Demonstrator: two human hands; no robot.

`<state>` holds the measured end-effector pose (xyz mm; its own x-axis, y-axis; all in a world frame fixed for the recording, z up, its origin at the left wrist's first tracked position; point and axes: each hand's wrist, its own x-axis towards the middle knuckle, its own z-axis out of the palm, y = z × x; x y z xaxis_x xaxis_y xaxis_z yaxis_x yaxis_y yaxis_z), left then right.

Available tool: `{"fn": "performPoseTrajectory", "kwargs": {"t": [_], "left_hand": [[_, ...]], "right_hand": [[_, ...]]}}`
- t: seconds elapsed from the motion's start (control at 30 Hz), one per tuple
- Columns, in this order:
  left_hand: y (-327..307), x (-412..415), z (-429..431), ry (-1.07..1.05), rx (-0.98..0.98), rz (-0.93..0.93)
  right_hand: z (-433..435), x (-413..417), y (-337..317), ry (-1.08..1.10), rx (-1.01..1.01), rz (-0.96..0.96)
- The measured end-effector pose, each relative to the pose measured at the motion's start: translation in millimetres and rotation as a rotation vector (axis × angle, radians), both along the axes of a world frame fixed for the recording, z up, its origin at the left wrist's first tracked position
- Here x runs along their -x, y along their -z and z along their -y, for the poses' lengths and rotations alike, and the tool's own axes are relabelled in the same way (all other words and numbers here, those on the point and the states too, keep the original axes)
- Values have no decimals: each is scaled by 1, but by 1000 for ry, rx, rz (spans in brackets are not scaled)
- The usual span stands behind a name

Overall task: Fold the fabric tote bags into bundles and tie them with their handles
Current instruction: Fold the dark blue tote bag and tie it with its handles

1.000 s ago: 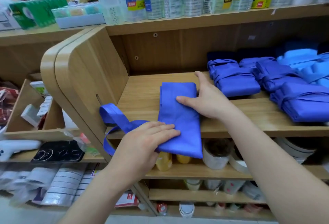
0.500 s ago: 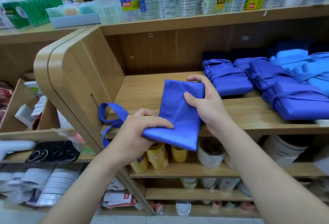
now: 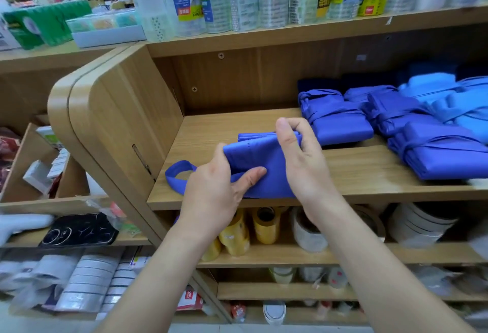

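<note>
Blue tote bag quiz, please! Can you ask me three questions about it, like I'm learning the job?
1. True or false: the left hand and the right hand both grip the blue tote bag.
2. Its loose handle lies: A) left of the hands, B) right of the hands, C) on the top shelf.
3. Fill in: the tied bundles lie to the bag's ___.
Key: 1 true; 2 A; 3 right.
</note>
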<state>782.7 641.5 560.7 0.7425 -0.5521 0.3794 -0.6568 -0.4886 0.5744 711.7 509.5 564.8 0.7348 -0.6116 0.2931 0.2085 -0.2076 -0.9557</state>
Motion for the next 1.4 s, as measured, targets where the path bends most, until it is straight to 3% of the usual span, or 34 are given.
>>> {"fn": "performPoseTrajectory", "kwargs": {"t": [0.1, 0.23, 0.4, 0.5, 0.63, 0.7, 0.77, 0.87, 1.03, 1.3, 1.37, 1.4], "left_hand": [[-1, 1, 0, 46, -16, -78], [-11, 1, 1, 256, 163, -418], [-12, 6, 6, 284, 376, -473], [-14, 13, 9, 239, 391, -405], [-12, 14, 6, 232, 276, -249], [-8, 15, 6, 258, 233, -264], [-6, 15, 7, 294, 229, -328], [-8, 11, 3, 395, 139, -400], [-30, -14, -30, 404, -224, -267], [-36, -27, -54, 297, 331, -755], [-31, -29, -54, 244, 391, -848], [-29, -29, -54, 193, 363, -808]], "right_hand": [[-5, -1, 4, 127, 134, 81], [-7, 1, 2, 187, 207, 154], [-11, 0, 4, 280, 236, 184], [-8, 3, 4, 292, 352, 139], [12, 19, -15, -23, 665, -179], [18, 28, -30, -243, 821, -472], [22, 33, -39, -336, 1001, -613], [29, 39, -44, -319, 1057, -543], [59, 62, -58, -199, 1081, -513], [70, 78, -66, -168, 1051, -455], [71, 79, -68, -159, 1050, -461], [72, 80, -68, -145, 1069, -466]]}}
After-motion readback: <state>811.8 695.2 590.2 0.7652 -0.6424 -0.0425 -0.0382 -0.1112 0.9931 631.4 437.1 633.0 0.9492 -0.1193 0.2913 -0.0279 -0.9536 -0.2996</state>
